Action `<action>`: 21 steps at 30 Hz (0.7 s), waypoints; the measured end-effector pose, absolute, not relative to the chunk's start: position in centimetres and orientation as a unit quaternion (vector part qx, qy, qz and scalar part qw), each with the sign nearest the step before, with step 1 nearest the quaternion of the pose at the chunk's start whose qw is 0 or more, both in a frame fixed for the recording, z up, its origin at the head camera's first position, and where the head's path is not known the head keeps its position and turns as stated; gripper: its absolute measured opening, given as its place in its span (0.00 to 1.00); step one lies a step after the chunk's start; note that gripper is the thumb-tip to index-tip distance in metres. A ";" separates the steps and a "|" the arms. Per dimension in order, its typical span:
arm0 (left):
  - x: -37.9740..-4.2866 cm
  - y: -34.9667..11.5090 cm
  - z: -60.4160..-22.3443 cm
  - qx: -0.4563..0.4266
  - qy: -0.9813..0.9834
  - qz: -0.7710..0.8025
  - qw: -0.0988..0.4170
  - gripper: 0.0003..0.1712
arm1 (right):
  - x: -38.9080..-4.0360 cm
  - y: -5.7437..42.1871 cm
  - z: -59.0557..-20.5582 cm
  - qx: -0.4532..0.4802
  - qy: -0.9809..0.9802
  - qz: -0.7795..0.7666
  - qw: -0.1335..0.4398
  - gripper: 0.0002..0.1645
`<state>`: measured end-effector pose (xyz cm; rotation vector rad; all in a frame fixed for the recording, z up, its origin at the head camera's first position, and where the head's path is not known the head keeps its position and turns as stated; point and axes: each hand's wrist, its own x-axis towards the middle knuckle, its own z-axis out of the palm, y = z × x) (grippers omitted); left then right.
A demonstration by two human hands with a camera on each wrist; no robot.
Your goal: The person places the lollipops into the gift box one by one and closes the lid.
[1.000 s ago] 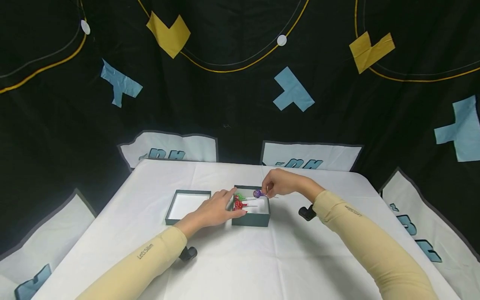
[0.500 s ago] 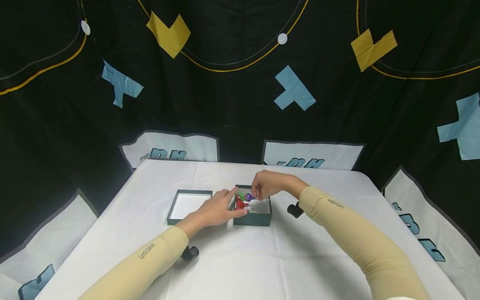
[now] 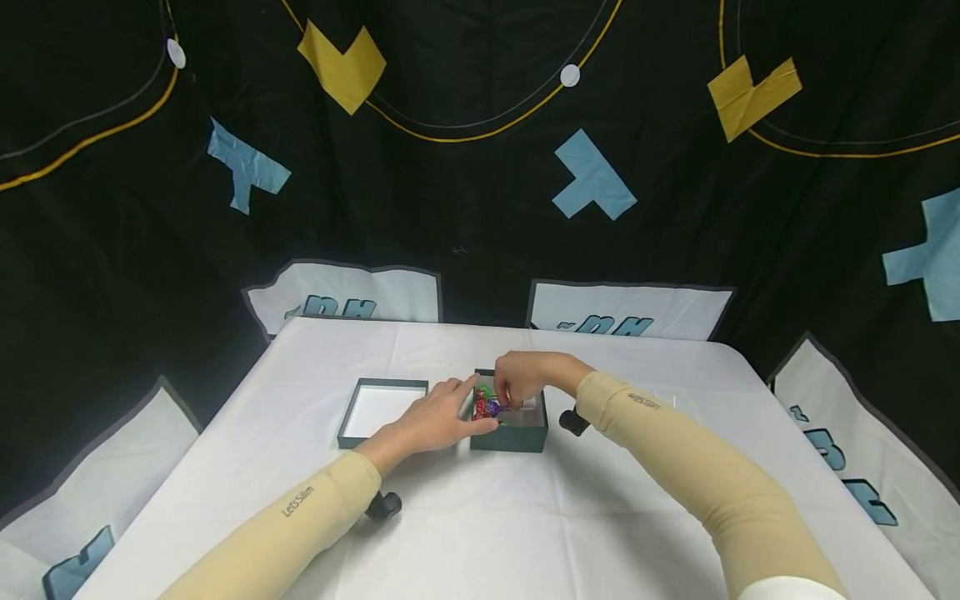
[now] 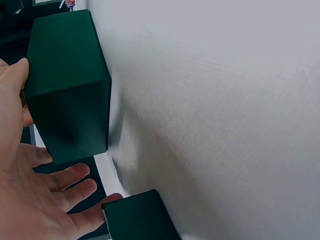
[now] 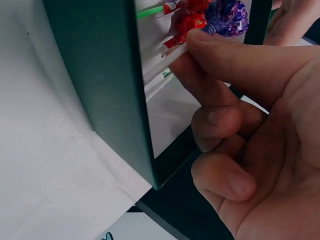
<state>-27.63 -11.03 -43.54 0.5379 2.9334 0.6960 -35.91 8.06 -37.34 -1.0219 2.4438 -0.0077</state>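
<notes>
One black curtain point(image 3: 465, 217) hangs behind one white-covered desk point(image 3: 465, 533), which carries one green box point(image 3: 507, 439) and one lid point(image 3: 382, 408). The left hand point(image 3: 431, 417), fingers extended, touches the box; the right hand point(image 3: 522, 372) pinches one purple lollipop point(image 5: 231, 17) inside, beside red lollipops point(image 5: 191, 26), count unclear.

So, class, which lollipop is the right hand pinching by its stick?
The purple lollipop: the right hand pinches its white stick; the red lollipops and green lollipop lie unheld in the box.

The left grip point(image 4: 32, 187) touches 1 green box point(image 4: 67, 85) on white cloth point(image 4: 210, 110).
</notes>
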 end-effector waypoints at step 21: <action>-27.5 -11.0 -43.6 0.180 0.956 0.229 0.036 0.59 | -36.3 6.9 -38.4 -0.343 0.894 0.041 0.286 0.10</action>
